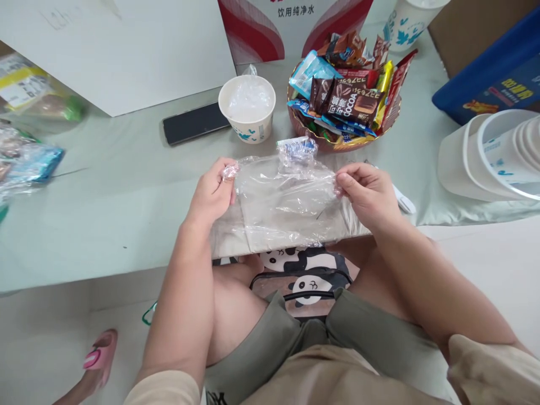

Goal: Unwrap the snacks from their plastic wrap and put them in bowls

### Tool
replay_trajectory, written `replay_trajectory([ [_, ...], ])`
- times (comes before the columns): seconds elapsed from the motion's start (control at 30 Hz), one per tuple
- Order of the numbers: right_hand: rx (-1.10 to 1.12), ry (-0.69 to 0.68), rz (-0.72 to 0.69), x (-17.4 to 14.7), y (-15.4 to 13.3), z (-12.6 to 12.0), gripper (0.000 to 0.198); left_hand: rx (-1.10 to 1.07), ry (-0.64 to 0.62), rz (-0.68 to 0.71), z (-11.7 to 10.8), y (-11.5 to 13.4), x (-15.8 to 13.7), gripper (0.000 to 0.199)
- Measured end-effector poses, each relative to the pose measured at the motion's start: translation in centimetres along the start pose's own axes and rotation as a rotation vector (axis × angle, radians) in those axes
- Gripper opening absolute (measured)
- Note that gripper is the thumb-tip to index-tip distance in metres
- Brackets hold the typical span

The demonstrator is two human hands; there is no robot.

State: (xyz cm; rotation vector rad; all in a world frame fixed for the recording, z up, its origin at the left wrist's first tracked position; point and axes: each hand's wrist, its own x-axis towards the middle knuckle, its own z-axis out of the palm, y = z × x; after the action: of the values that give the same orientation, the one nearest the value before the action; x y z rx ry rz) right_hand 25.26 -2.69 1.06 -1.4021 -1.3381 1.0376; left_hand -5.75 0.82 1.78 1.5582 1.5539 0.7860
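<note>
Plastic bag [283, 198] btwn both hands

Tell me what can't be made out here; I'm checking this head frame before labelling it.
- Bag held between left hand and right hand: clear, crumpled film; whether anything is inside is unclear.
- Cup: plastic lining hides any contents.
- Stacked cups: cut off by the right edge.
- Box behind the snack bowl: cut off by the top edge.
- Packets: blurred, cut off at the left edge.
</note>
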Motion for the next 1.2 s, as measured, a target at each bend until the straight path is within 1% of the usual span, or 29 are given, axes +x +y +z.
replay_trajectory([
  [0.2,0.098,0.083,0.052,0.4,0.7,0.4,0.023,-0.093,0.073,-0.009,0.0,-0.2,0.3,0.018],
  [0.27,0.042,0.112,-0.013,0.2,0.7,0.3,0.025,-0.118,0.076,-0.019,0.0,-0.4,0.4,0.018],
  [0.3,-0.015,0.095,-0.073,0.0,0.6,0.3,0.028,-0.126,0.074,-0.025,0.0,-0.5,0.5,0.018],
  [0.37,-0.156,-0.008,-0.180,-0.4,0.5,0.3,0.035,-0.138,0.073,-0.028,0.0,-0.6,0.5,0.019],
  [0.4,-0.217,-0.060,-0.203,-0.6,0.5,0.3,0.033,-0.140,0.070,-0.024,0.0,-0.7,0.5,0.020],
  [0.43,-0.260,-0.084,-0.203,-0.7,0.4,0.4,0.026,-0.141,0.065,-0.020,0.0,-0.7,0.6,0.020],
  [0.5,-0.281,-0.038,-0.175,-0.9,0.5,0.5,0.010,-0.136,0.050,-0.020,0.0,-0.7,0.5,0.020],
  [0.53,-0.268,0.012,-0.159,-0.9,0.5,0.5,0.006,-0.131,0.040,-0.027,0.0,-0.7,0.5,0.020],
  [0.6,-0.227,0.100,-0.135,-0.7,0.6,0.6,0.005,-0.112,0.012,-0.047,0.0,-0.7,0.4,0.019],
  [0.73,-0.126,0.202,-0.112,0.2,1.3,0.3,0.006,-0.053,-0.056,-0.043,0.0,-0.6,0.3,0.016],
  [0.8,-0.045,0.244,-0.115,0.9,2.0,-0.2,0.012,-0.052,-0.066,-0.048,0.2,-0.6,0.3,0.017],
  [0.87,0.047,0.281,-0.133,1.5,2.6,-0.9,0.023,-0.100,-0.059,-0.082,0.5,-0.6,0.3,0.021],
  [0.93,0.125,0.285,-0.159,2.0,2.8,-1.6,0.033,-0.181,-0.050,-0.125,1.0,-0.4,0.4,0.027],
  [1.0,0.186,0.245,-0.154,2.0,2.7,-2.0,0.037,-0.264,-0.031,-0.153,1.4,-0.2,0.5,0.035],
  [1.07,0.262,0.179,-0.081,1.7,2.2,-1.8,0.040,-0.331,0.005,-0.158,1.7,0.2,0.5,0.038],
  [1.13,0.336,0.125,0.024,1.0,1.6,-1.3,0.048,-0.392,0.052,-0.150,1.8,0.6,0.5,0.038],
  [1.2,0.347,0.113,0.101,0.3,1.0,-0.6,0.052,-0.451,0.087,-0.145,1.8,0.9,0.5,0.037],
])
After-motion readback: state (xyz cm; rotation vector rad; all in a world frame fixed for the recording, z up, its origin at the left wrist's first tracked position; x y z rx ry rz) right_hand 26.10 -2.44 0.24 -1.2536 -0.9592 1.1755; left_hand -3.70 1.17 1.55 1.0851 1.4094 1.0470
